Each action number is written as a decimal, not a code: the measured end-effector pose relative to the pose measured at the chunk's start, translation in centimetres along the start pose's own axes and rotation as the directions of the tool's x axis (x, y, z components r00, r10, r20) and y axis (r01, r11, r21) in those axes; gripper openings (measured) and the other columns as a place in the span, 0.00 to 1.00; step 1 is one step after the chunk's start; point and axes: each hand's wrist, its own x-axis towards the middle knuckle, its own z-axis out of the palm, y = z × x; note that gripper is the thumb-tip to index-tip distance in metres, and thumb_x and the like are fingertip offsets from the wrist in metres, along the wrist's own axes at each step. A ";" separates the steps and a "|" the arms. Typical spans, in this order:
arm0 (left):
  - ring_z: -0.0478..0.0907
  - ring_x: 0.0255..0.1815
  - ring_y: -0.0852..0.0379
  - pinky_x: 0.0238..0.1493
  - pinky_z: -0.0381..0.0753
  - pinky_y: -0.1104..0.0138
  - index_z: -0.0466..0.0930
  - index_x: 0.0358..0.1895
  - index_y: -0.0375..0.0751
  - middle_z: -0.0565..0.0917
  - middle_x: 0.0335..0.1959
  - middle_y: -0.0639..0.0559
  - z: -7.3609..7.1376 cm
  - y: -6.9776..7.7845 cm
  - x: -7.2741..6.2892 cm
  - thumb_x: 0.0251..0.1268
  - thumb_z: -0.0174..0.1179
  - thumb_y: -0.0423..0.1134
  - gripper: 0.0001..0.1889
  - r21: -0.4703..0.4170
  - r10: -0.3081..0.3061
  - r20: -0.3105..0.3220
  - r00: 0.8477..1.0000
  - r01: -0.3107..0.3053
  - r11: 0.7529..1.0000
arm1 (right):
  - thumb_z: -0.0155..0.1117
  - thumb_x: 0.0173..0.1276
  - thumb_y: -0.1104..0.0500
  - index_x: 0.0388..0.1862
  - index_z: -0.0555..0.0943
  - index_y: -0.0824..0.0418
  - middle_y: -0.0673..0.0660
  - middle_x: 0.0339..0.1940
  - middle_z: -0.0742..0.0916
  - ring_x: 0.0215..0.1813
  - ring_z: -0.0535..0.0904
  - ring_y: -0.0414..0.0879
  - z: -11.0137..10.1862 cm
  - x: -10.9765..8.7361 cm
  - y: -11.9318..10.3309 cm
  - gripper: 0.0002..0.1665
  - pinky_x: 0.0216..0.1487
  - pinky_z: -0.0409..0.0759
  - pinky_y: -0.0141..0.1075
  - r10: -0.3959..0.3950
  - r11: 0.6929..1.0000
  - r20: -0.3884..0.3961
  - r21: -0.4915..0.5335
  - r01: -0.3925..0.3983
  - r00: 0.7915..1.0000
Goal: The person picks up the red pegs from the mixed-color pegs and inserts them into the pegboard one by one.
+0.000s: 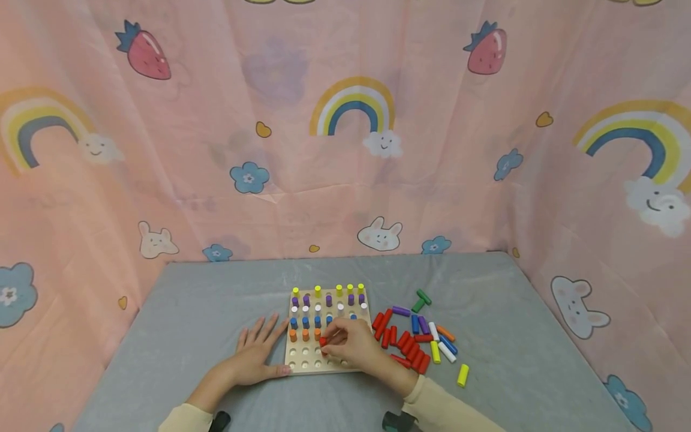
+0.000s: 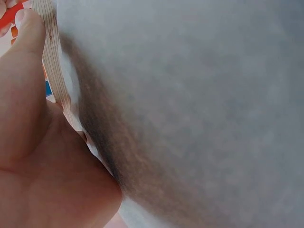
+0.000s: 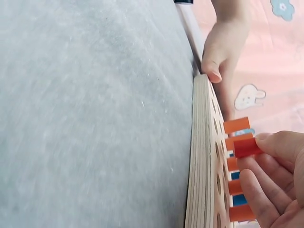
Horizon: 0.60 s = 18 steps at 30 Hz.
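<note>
My right hand (image 1: pixel 351 345) pinches a red peg (image 3: pixel 246 147) between thumb and fingers, close over the front holes of a wooden pegboard (image 1: pixel 299 358). Rows of yellow pegs (image 1: pixel 317 291), purple pegs, white pegs, blue pegs (image 1: pixel 305 321) and orange pegs (image 1: pixel 305 335) stand upright in the board, running from back to front. Part of these rows is hidden behind the right hand. My left hand (image 1: pixel 251 360) rests with spread fingers at the board's left side, its thumb at the near left corner.
Right of the board lies a loose pile of red pegs (image 1: pixel 414 351). Among and beside them are purple, blue, white, orange and yellow pegs (image 1: pixel 462 375), with green pegs (image 1: pixel 423 297) farther back. A grey cloth covers the table (image 1: pixel 227 288); a pink printed curtain (image 1: pixel 345 198) hangs around it.
</note>
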 end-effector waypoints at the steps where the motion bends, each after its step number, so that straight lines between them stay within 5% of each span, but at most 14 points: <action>1: 0.33 0.83 0.35 0.73 0.32 0.30 0.43 0.81 0.56 0.42 0.83 0.44 -0.1 0.1 -0.1 0.52 0.60 0.73 0.56 -0.010 0.003 0.002 1.000 -0.003 1.000 | 0.75 0.57 0.65 0.36 0.84 0.60 0.58 0.35 0.90 0.35 0.88 0.44 0.1 0.1 0.0 0.08 0.36 0.83 0.26 -0.003 1.000 0.000 0.001 0.003 1.000; 18: 0.34 0.82 0.33 0.72 0.31 0.29 0.43 0.81 0.58 0.42 0.83 0.42 -0.3 0.2 -0.3 0.51 0.60 0.75 0.57 -0.044 0.035 -0.004 0.999 -0.035 0.998 | 0.74 0.59 0.65 0.38 0.85 0.62 0.58 0.36 0.91 0.36 0.89 0.44 2.3 1.2 -0.7 0.08 0.37 0.84 0.26 -0.041 0.999 -0.013 0.033 0.042 0.999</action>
